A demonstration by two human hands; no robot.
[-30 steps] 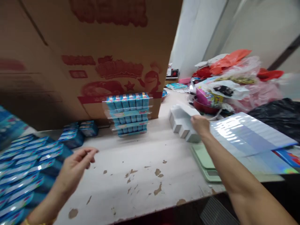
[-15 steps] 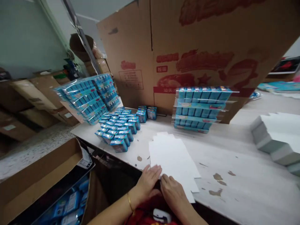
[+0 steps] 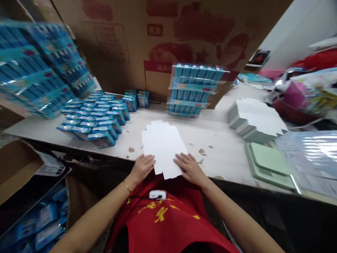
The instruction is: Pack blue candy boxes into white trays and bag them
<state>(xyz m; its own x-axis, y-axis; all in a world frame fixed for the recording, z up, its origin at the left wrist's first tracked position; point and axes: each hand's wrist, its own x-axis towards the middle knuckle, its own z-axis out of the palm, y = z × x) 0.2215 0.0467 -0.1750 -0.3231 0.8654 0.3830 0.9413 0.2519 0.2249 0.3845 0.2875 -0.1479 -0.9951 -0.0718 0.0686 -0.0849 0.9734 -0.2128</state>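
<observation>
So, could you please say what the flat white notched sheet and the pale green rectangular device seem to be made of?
The flat white notched sheet looks like matte card or stiff paper: cleanly cut edges, no glare. The pale green rectangular device is probably moulded plastic, satin in finish, given its even colour and rounded corners; painted metal can't be ruled out.

The card (image 3: 165,146) is plain white. The table (image 3: 210,131) under the card is white with brown spots. Left of the card, the little boxes (image 3: 102,140) are blue. Behind the card, the big box (image 3: 163,37) is brown with red pictures. Right of the card, the pile (image 3: 260,114) is white on top, and the scale (image 3: 270,161) is light green. In front of the card, the apron (image 3: 168,228) is red with yellow marks.
</observation>
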